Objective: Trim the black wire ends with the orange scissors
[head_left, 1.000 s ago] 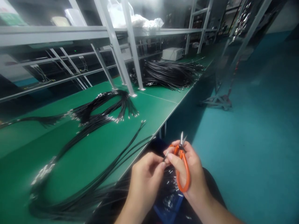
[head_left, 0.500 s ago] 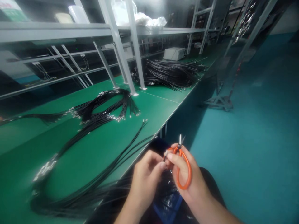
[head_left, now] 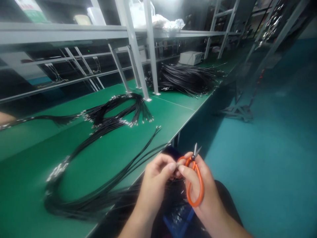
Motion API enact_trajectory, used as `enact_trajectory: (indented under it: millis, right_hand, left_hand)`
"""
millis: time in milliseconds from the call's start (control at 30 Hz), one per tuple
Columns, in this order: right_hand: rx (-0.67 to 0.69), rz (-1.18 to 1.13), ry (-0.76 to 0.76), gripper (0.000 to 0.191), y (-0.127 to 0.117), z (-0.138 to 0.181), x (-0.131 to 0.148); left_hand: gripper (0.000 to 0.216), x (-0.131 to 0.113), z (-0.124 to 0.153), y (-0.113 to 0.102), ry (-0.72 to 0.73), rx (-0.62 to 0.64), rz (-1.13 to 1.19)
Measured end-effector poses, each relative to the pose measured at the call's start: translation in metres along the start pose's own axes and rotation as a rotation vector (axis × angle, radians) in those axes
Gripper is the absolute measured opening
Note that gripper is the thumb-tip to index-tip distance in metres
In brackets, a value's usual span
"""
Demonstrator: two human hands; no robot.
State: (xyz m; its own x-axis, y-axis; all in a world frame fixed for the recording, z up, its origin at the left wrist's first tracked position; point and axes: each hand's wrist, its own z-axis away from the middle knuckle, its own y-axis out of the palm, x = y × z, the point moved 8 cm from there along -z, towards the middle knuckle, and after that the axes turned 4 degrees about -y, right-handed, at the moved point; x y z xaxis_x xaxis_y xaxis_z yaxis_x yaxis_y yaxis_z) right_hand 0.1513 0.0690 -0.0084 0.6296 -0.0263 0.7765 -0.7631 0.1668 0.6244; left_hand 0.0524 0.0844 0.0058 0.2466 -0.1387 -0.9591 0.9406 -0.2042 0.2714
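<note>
My right hand (head_left: pixel 198 180) is closed around orange-handled scissors (head_left: pixel 198 195), whose blades point up and away, slightly parted. Its thumb and a finger also pinch toward my left fingertips. My left hand (head_left: pixel 158 180) is closed in a pinch, fingertips meeting those of my right. What lies between the fingertips is small and mostly covered; in the earlier frame a dark cable end shows there. Beside my left hand, black cables (head_left: pixel 123 172) run from the green table over its edge toward my lap.
Black cable bundles with silvery ends (head_left: pixel 106 112) lie on the green table (head_left: pixel 99 172). A larger cable heap (head_left: pixel 190 79) and a pale box (head_left: pixel 190 58) sit farther back. Metal posts (head_left: pixel 152 49) carry a shelf. At far left is part of another person's arm (head_left: pixel 6 118).
The view has swung slightly left, so the table things appear farther right. My fingertips have closed together over the small piece. The scissor blades look wider apart. More of the other person's arm shows.
</note>
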Motion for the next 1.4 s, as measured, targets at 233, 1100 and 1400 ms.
enact_trajectory:
  millis: [233, 1100, 1400]
  right_hand:
    - [0.027, -0.024, 0.008, 0.021, -0.001, -0.001, -0.003]
    - [0.089, -0.024, 0.066, 0.016, 0.000, 0.001, -0.009]
    - [0.041, -0.050, 0.047, 0.014, 0.003, 0.003, -0.004]
  left_hand:
    - [0.005, -0.002, -0.001, 0.003, 0.033, 0.038, 0.048]
    - [0.011, 0.000, 0.001, 0.010, -0.087, 0.126, 0.166]
    - [0.011, -0.001, 0.006, 0.001, 0.047, 0.002, 0.069]
